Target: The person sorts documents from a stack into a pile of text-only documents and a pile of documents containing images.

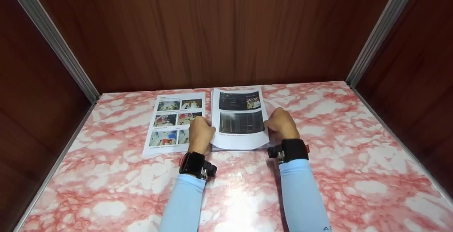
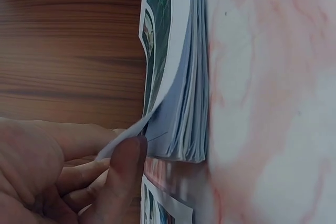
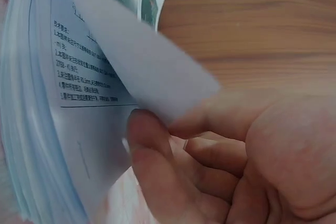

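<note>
Two hands hold one printed sheet [image 1: 244, 140] by its near corners, above a stack of paper [image 2: 195, 103] which lies on the table near its far edge. The left hand [image 1: 201, 131] pinches the left corner between the thumb and a finger; its other fingers are curled. The right hand [image 1: 283, 123] pinches the right corner in the same manner, and its other fingers are also bent inward. The near part of this sheet is lifted and curved, so that in the right wrist view printed lines are seen on the page [image 3: 86, 69] under it. The sheet carries two dark pictures, one above the other.

To the left of the stack, another sheet [image 1: 177, 127] with six colour pictures lies flat, and the left hand partly covers its right side. The table [image 1: 354, 154] has a red and white marble pattern. Behind it stands a brown wooden wall [image 1: 226, 30]. Both forearms wear light blue sleeves [image 1: 304, 193], and each wrist has a black strap [image 1: 295, 148].
</note>
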The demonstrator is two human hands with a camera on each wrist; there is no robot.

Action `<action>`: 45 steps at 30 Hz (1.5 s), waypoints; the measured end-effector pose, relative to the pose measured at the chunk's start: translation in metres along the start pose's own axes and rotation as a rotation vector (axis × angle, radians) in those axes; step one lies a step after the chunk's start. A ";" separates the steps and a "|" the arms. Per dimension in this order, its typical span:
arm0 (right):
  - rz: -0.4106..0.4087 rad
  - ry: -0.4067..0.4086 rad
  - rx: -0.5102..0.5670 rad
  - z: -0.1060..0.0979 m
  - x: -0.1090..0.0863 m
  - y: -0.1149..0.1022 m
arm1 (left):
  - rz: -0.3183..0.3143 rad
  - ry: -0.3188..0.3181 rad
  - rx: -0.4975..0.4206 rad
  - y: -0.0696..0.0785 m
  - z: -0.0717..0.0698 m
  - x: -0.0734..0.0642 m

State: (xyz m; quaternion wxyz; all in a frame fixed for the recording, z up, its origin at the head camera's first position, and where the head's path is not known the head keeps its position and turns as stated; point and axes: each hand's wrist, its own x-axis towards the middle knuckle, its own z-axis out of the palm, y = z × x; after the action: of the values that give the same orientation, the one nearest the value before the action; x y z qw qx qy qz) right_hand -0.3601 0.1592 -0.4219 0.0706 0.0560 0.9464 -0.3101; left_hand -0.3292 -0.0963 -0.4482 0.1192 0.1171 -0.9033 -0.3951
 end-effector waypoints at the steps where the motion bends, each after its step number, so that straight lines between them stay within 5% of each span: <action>1: 0.002 0.005 -0.002 0.000 0.000 0.000 | -0.001 0.005 -0.007 0.000 0.000 0.000; 17: -0.063 0.027 0.023 -0.004 0.001 -0.005 | -0.004 0.040 -0.037 0.000 -0.008 0.001; 24: -0.113 0.023 0.161 -0.006 -0.001 -0.013 | -0.014 0.038 -0.050 0.001 -0.022 0.004; 36: -0.230 0.122 0.386 0.009 -0.006 -0.065 | 0.019 0.132 -0.157 -0.007 -0.087 0.013; 45: -0.343 0.116 0.556 0.045 -0.015 -0.126 | -0.040 0.207 -0.173 -0.033 -0.159 0.015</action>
State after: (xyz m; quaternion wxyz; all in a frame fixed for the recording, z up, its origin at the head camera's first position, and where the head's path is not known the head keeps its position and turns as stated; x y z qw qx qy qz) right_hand -0.3599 0.0306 -0.3828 -0.0547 -0.0694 0.8237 -0.5600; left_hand -0.2908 -0.2315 -0.3663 0.2137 0.1644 -0.8463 -0.4594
